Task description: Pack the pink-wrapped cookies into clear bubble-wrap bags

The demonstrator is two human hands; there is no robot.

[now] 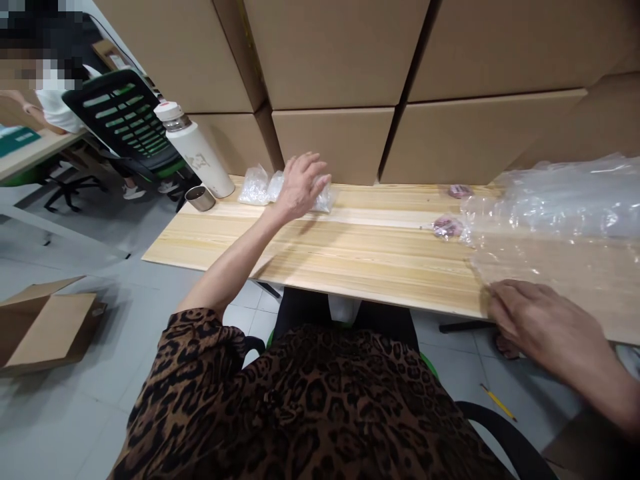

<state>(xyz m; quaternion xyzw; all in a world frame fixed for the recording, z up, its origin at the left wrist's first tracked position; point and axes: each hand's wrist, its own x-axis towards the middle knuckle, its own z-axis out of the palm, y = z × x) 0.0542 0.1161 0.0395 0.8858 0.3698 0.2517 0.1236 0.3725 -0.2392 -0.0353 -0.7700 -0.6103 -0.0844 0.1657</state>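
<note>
Left hand [300, 183] hovers, fingers spread, over small clear packets [265, 188] beside the white flask [196, 150], reaching for one. Right hand [530, 320] pinches the large plastic bag [555, 220]'s near edge, ready for filling.

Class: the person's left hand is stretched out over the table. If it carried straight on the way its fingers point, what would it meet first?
Probably the small clear bags under the left hand, then the cardboard box.
</note>
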